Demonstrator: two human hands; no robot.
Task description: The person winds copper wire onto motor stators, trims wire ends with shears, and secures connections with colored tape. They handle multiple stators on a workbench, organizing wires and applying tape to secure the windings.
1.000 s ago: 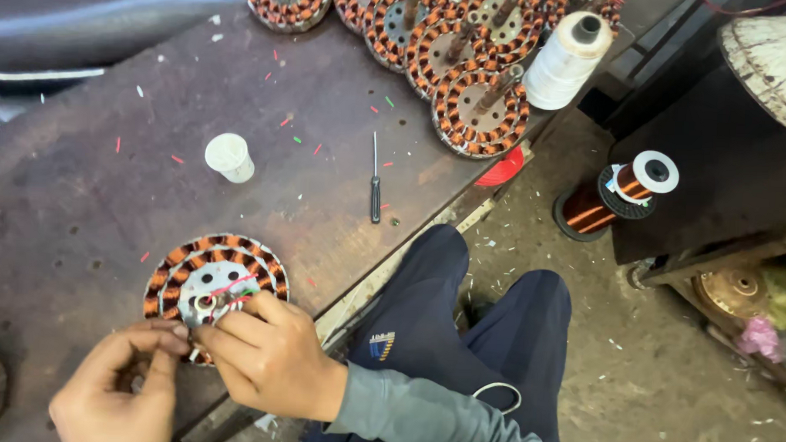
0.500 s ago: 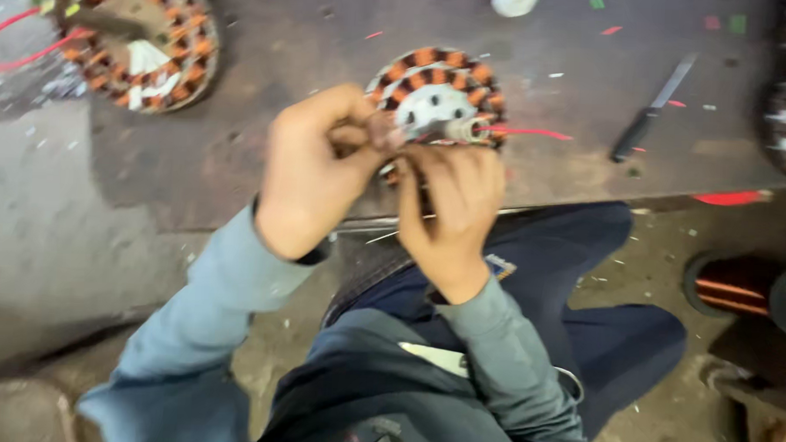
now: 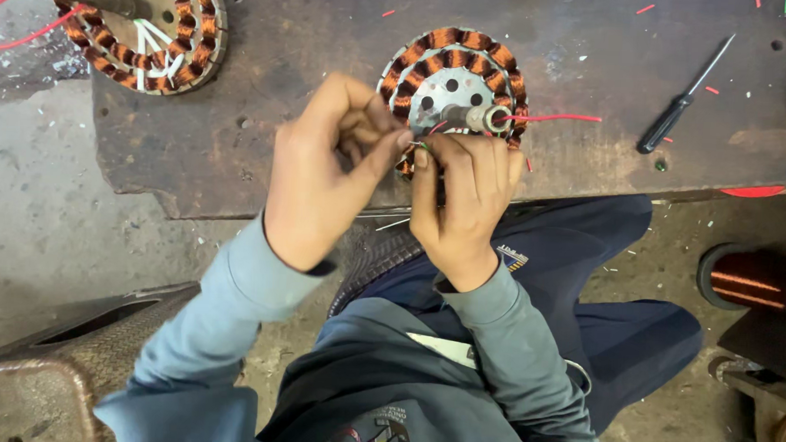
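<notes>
A round motor stator (image 3: 454, 79) wound with copper coils lies on the dark metal workbench (image 3: 256, 146) near its front edge. A red wire (image 3: 553, 118) runs out from its centre shaft to the right. My left hand (image 3: 325, 171) and my right hand (image 3: 464, 193) meet just in front of the stator. The fingertips of both pinch thin wire ends (image 3: 420, 146) coming off the windings. My palms hide the stator's near rim.
A second wound stator (image 3: 147, 29) with red leads sits at the bench's far left. A black-handled screwdriver (image 3: 676, 104) lies to the right. A spool of copper wire (image 3: 744, 281) stands on the floor at right. My knees are under the bench edge.
The view has swung left and closer over the second. The stator and both hands now sit mid-frame. Both hands stay pinched on the wire ends at the stator.
</notes>
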